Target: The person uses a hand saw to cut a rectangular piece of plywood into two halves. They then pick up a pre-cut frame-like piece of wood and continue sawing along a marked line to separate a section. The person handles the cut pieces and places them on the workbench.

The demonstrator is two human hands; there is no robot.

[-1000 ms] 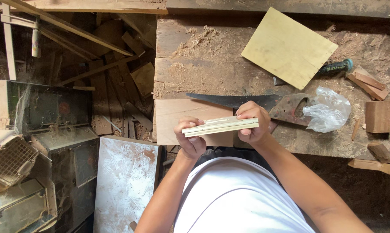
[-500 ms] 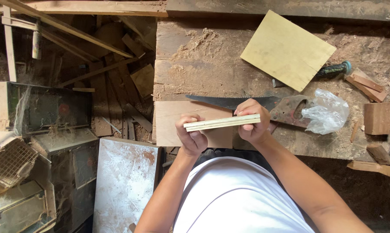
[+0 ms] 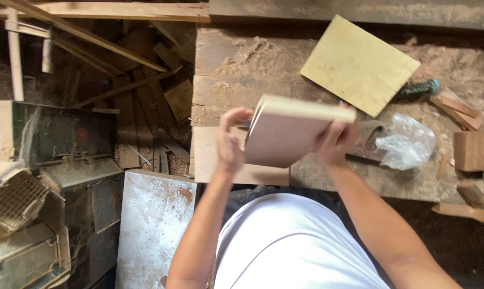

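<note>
Hidden and cut-off parts

Raised wooden board (image 3: pixel 292 134) covers most of the saw (image 3: pixel 366 140) and part of the plank (image 3: pixel 212 160) beneath; left fingertips motion-blurred; workbench (image 3: pixel 242 64) runs off right.

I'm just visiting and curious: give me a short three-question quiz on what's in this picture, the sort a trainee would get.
1. True or false: both hands grip the pale wooden boards lifted above the workbench.
2. Which lies on the bench just right of the right hand? A) a crumpled clear plastic bag B) a red bucket C) a coil of rope
3. Fill in: the flat yellowish square sheet lies at the ____ of the bench, away from the person.

Key
1. True: the left hand holds the left edge, the right hand the right edge.
2. A, the plastic bag.
3. Far side.
</note>
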